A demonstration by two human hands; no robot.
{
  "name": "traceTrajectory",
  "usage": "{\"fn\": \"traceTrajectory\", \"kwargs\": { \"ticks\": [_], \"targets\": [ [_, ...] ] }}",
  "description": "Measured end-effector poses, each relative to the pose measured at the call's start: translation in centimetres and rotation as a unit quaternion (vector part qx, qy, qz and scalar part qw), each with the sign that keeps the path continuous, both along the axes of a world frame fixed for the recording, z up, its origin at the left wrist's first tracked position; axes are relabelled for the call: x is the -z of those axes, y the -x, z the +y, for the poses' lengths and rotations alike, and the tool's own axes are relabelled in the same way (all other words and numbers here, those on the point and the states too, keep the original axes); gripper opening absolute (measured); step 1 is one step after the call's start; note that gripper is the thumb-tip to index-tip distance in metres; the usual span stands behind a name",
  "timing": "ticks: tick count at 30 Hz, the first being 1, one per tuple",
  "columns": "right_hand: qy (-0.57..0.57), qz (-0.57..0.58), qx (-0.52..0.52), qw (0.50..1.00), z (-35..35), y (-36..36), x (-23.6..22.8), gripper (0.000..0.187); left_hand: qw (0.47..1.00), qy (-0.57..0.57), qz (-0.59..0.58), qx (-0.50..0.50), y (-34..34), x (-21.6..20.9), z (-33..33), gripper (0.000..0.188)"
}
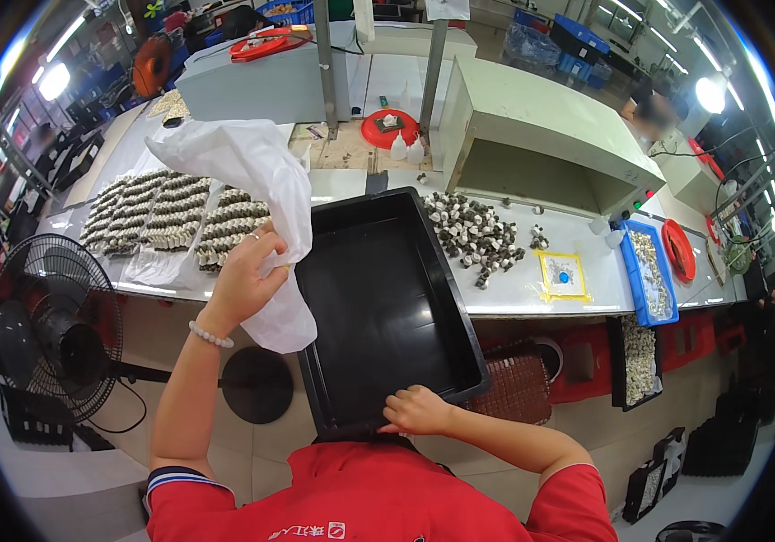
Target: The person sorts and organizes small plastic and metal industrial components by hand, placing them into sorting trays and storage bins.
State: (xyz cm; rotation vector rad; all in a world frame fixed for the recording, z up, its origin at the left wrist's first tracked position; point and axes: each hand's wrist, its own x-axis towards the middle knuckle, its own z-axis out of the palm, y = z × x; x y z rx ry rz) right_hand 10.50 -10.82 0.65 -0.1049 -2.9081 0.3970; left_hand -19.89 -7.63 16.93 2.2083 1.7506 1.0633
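The left hand (247, 275) is clamping its thumb and fingers together on a white sheet (279, 185), which is hanging beside the left side of a black tray (378, 316); whether its lower end is touching the rim, I cannot tell. The right hand (419, 411) is curling its fingers onto the tray's near rim, apparently gripping it. The tray is straddling the front edge of the tabletop (523, 294), its far end lying over the surface and its near end jutting toward the person's body.

Handling this well is probably calling for a light pinch, as the thin sheet is looking easy to crease or tear. The right hand is best staying firm, since the overhanging end could be tipping if left unsupported. Swinging the sheet wide to the left would be risking the neat rows of small parts (166, 212).

The sheet is looking flimsy and matt, bunching into soft folds. The tray is showing a rigid, plastic-like, rectangular form with raised walls, its smooth floor reflecting light. Just right of it, a loose pile of black-and-white pieces (469, 226) is spreading, stubby and knobbly, toward the front edge.
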Motion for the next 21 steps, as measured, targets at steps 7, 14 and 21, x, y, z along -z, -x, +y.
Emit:
{"fn": "traceTrajectory", "kwargs": {
  "ticks": [7, 14, 21],
  "targets": [
    [0.004, 0.006, 0.040, 0.999, 1.4, 4.6, 1.1, 0.036, 1.000, -0.002, 0.005, -0.007, -0.6, 0.0, -1.6, 0.019],
    [0.440, 0.159, 0.272, 0.841, 6.7, 5.4, -4.3, 0.045, 0.960, 0.033, 0.262, 0.098, -3.4, 4.2, -1.0, 0.029],
    [0.570, 0.305, 0.327, 0.689, 10.6, -1.3, -8.8, 0.094, 0.920, -0.009, 0.340, 0.195, -11.4, 14.0, -0.2, 0.021]
  ]
}}
